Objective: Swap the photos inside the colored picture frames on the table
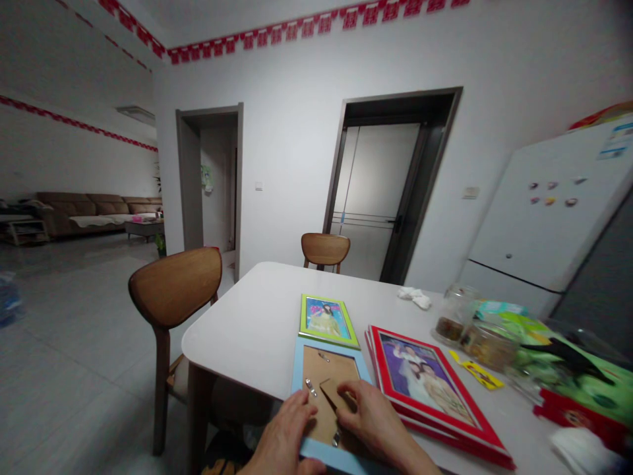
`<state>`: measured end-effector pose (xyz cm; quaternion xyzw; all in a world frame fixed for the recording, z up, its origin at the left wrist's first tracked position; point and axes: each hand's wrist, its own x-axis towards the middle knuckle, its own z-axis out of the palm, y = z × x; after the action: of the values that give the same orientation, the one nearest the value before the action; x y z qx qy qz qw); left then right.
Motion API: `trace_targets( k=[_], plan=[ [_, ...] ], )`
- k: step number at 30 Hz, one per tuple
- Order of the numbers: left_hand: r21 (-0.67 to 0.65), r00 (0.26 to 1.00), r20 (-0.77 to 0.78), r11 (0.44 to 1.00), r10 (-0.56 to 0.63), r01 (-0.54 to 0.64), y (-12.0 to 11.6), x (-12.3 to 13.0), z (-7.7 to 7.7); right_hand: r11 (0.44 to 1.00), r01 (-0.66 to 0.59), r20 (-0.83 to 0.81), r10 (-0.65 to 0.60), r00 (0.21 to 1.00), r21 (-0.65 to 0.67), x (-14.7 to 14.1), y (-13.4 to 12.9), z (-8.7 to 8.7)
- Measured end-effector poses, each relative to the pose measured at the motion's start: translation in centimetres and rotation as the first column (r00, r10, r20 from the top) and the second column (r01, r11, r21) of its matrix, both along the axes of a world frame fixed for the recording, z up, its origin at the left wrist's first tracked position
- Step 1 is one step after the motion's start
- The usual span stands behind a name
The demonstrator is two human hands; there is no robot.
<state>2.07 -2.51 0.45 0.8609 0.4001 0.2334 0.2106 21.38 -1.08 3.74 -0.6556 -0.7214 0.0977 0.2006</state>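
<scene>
Left fingers (298, 400): loosely extended, resting along one side of the blue frame (297, 367). Right fingers (349, 394): curled at the raised flap (333, 390), grip indeterminable. Frame lies backing-up beneath both; presumably light, rigid, flap bendable; best held by its border.

Left hand (287, 425) palm-down, outstretched; right hand (370, 414) near it, half-curled inward.

Light-blue frame (298, 366), tan backing (341, 366); red frame (487, 432).
</scene>
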Motion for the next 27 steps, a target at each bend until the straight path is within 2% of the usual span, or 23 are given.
trace_targets(
  k=[4, 8, 12, 18, 27],
  plan=[
    [0.016, 1.000, 0.014, 1.000, 0.011, -0.011, 0.3, -0.1, -0.8, 1.000, -0.009, 0.007, 0.009, 1.000, -0.002, 0.0, 0.2, 0.1],
    [0.048, 1.000, -0.016, 0.999, -0.012, 0.013, 0.8, -0.2, -1.1, 1.000, -0.001, -0.052, 0.002, 0.999, 0.020, 0.2, 0.6, 0.1],
    [0.048, 0.996, -0.093, 0.999, -0.003, 0.007, 0.9, -0.3, -0.3, 0.999, 0.044, -0.068, -0.043, 0.997, 0.009, 0.3, 0.8, 0.1],
    [-0.003, 0.997, -0.077, 1.000, 0.022, -0.023, 0.2, -0.4, 1.0, 0.999, 0.031, -0.036, -0.030, 0.999, 0.034, 0.0, 0.6, -0.2],
    [-0.015, 0.998, -0.043, 0.998, 0.055, -0.055, 0.5, 0.0, -0.3, 0.999, 0.046, -0.117, -0.045, 0.992, 0.002, 0.8, 1.5, -0.1]
  ],
)
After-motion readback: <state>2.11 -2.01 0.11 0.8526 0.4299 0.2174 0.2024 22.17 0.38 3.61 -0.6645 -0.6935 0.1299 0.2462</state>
